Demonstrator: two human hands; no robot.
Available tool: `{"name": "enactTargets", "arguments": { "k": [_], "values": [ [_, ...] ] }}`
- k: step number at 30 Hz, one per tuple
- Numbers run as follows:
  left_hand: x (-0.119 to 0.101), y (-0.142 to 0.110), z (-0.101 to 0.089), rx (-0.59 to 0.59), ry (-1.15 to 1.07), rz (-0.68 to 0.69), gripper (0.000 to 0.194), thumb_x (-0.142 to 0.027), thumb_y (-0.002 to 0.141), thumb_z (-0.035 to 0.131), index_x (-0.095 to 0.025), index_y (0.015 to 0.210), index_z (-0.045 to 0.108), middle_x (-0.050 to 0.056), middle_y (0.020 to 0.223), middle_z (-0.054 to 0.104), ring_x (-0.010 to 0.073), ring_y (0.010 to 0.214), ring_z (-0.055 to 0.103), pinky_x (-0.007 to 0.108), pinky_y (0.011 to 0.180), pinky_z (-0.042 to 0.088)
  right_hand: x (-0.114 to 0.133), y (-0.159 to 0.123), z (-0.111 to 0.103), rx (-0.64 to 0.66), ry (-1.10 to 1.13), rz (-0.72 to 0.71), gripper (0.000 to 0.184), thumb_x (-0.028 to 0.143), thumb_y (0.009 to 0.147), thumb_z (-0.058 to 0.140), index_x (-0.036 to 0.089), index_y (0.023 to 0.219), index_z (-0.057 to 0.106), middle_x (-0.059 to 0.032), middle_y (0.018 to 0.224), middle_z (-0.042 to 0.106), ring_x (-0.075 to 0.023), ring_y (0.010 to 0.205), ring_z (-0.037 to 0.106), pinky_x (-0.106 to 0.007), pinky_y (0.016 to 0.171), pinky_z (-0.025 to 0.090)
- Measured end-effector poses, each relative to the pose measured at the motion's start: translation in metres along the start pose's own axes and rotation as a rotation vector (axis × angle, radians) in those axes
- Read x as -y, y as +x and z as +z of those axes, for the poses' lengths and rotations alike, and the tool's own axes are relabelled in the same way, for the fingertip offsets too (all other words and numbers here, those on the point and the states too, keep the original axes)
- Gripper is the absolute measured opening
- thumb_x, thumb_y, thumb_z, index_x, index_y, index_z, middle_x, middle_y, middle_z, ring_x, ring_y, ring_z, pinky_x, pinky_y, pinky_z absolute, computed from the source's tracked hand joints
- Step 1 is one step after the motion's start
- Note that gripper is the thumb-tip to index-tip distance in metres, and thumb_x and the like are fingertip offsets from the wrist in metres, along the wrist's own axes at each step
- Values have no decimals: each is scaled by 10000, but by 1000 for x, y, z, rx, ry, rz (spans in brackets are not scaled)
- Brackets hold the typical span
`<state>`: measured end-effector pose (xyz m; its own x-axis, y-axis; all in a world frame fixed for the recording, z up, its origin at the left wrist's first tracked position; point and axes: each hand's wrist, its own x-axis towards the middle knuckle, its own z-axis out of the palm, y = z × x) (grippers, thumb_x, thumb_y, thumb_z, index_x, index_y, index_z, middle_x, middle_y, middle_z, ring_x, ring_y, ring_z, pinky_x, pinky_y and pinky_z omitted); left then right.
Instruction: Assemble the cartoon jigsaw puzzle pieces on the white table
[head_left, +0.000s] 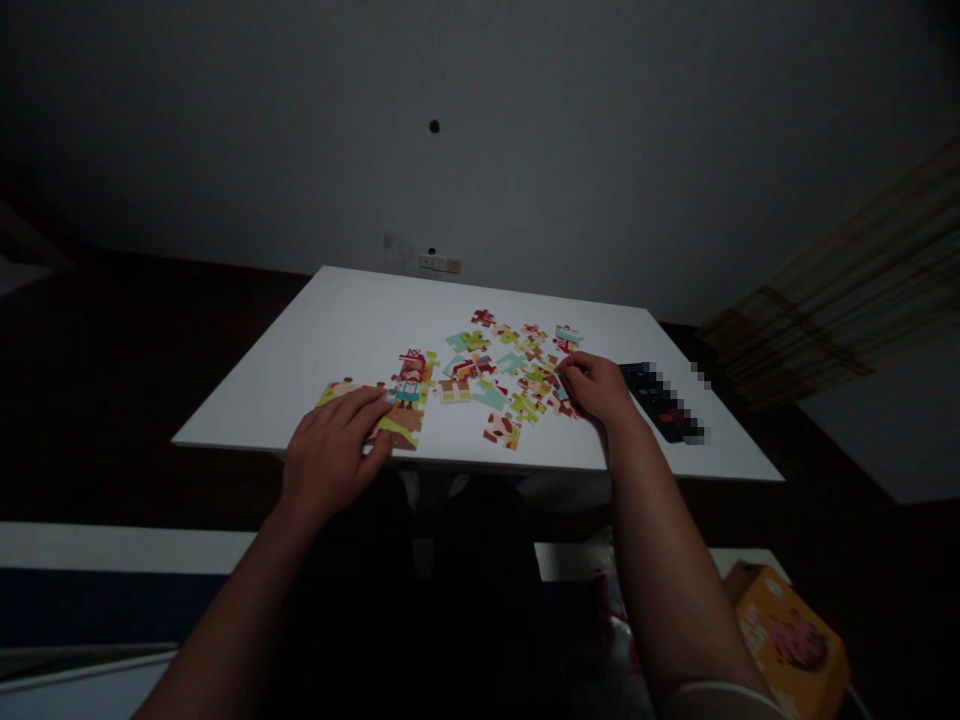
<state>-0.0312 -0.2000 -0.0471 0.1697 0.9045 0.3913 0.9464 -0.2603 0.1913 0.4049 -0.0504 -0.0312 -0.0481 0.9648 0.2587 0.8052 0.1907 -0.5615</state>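
Observation:
My left hand (334, 445) lies flat, fingers stretched, over a joined section of a jigsaw puzzle (401, 430) at the table's near left edge. A figure with a red cap shows on that section, and my palm and fingers hide part of it. Loose puzzle pieces (487, 393) are scattered face up across the middle, some overlapping. At the right side of this spread is my right hand (596, 385), its fingers curled together and touching down among the pieces. Whatever its fingertips hold, if anything, is hidden.
The white table (277, 345) stands before a grey wall with a socket strip (440, 263). A dark phone-like object (660, 400), partly pixelated, lies right of my right hand. Below at right is an orange box (791, 640); a curtain (840, 290) hangs at the right.

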Motion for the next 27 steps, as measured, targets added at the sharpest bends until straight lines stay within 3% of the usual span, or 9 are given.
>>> {"name": "enactTargets", "arguments": {
  "k": [8,16,27],
  "values": [
    [-1,0,0,-1,12,-9,440,-355,1078,567,-324,1497,697,73,1616,685,355,1453,642,582,1139,535,5,0,-2,3,-9,18,273,357,902,576,258,935,828,-66,804,804,-294,757,692,-390,731,520],
    [-2,0,-2,15,13,-16,434,-368,1091,536,-282,1481,704,79,1630,673,360,1456,642,576,1159,518,3,-2,-1,0,19,-14,265,343,916,570,258,927,820,-67,894,827,-297,846,728,-393,819,531],
    [-3,0,-2,7,-25,-23,437,-353,1067,562,-302,1473,715,86,1616,681,370,1457,644,593,1155,521,2,0,-1,11,-4,26,297,368,899,568,251,962,834,-55,748,773,-285,720,680,-381,691,498]
  ]
}}
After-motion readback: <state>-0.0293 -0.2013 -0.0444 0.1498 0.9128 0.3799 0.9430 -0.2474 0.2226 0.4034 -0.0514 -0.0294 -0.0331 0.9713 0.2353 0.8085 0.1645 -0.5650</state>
